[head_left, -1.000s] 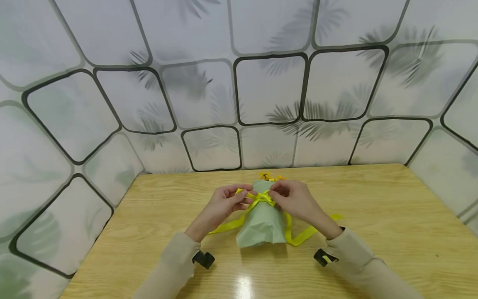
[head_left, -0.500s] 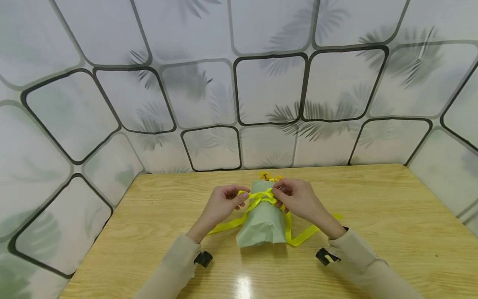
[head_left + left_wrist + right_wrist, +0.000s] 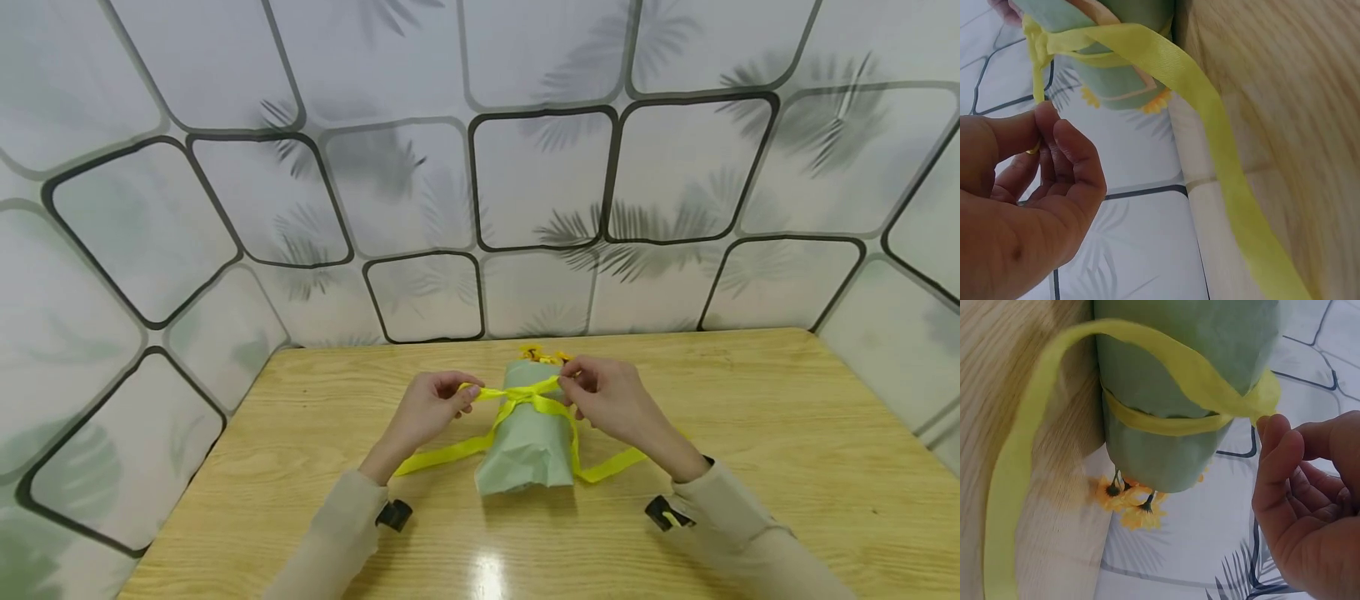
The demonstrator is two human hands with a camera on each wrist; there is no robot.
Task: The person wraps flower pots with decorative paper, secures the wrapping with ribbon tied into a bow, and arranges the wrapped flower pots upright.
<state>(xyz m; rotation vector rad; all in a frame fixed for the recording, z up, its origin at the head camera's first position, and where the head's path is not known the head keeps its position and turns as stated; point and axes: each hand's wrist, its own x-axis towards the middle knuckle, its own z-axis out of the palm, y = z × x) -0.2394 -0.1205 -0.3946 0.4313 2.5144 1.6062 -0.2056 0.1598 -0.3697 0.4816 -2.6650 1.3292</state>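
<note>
A bouquet wrapped in pale green paper (image 3: 528,446) lies on the table, its yellow flowers (image 3: 1141,509) at the far end. Yellow ribbon (image 3: 528,393) circles the wrap, with a knot and loops on top. My left hand (image 3: 429,410) pinches a ribbon loop between thumb and fingertips, left of the knot; the left wrist view shows the ribbon's end of that loop at the fingertips. On the other side, my right hand (image 3: 611,400) pinches the opposite loop near the knot. Long ribbon tails (image 3: 1222,156) hang down to the table on both sides.
The wooden table (image 3: 300,467) reaches back to a patterned curtain-like backdrop (image 3: 540,183) with leaf prints. Black wrist cameras (image 3: 394,514) sit at both cuffs.
Both hands have moved apart, left hand leftward and right hand rightward. The ribbon loops between them are drawn out straighter, and the knot looks tighter. The bouquet has stayed in place.
</note>
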